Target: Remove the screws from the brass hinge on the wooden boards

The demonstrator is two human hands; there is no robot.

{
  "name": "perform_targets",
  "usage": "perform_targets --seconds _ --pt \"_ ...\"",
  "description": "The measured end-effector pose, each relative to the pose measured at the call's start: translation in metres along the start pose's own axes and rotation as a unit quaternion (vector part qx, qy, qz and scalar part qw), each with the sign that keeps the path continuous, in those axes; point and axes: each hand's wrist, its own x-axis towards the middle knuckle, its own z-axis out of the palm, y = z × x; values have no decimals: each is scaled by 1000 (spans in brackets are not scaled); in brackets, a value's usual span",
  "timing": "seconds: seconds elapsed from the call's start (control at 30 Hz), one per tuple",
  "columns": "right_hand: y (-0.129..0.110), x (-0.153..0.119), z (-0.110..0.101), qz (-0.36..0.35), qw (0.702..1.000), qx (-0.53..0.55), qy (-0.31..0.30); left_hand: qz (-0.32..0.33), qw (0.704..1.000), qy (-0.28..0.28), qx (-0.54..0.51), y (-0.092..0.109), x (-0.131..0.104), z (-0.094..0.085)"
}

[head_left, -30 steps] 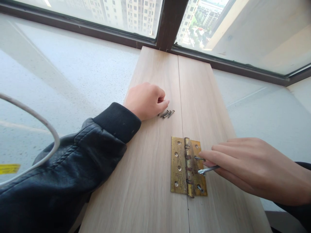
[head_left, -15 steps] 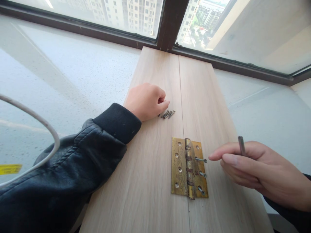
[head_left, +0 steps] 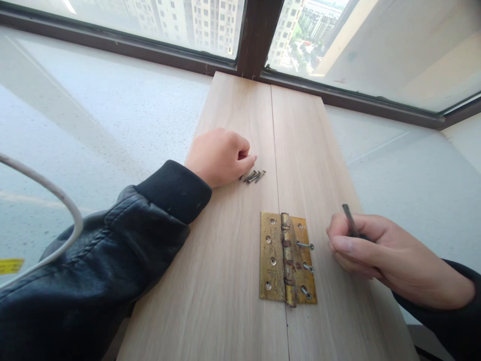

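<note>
Curled inward since the earlier frame, the right hand's (head_left: 391, 258) index finger now closes with the thumb around a slim grey metal screwdriver shaft (head_left: 348, 218).
In the head view, that hand grips the shaft to the right of a worn brass-coloured rectangular hinge (head_left: 271, 255), apart from it; the hinge lies across the seam of the pale wood-grain boards (head_left: 233, 250), three silver screws (head_left: 305, 245) standing tilted in its right leaf. The left hand (head_left: 220, 156) rests loosely clenched beside small loose metal screws (head_left: 255, 176); whether it encloses anything cannot be told.

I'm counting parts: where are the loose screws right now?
In the head view, the loose screws lie on the left board, beside the left hand.
</note>
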Motion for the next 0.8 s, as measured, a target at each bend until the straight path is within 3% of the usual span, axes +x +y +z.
perform_targets --seconds 0.13,0.2,0.57,0.8 --pt "1 8 -3 -136 970 -199 8 3 1000 1 0 -1 0 0" --pt "3 13 -5 -176 958 -225 -3 3 1000 3 -2 -1 0 0" --pt "5 36 -21 -162 968 -169 -89 -2 1000 3 -3 1 0 -1" --pt "2 48 -22 -163 970 -144 -110 -4 1000 10 -4 1 1 1"
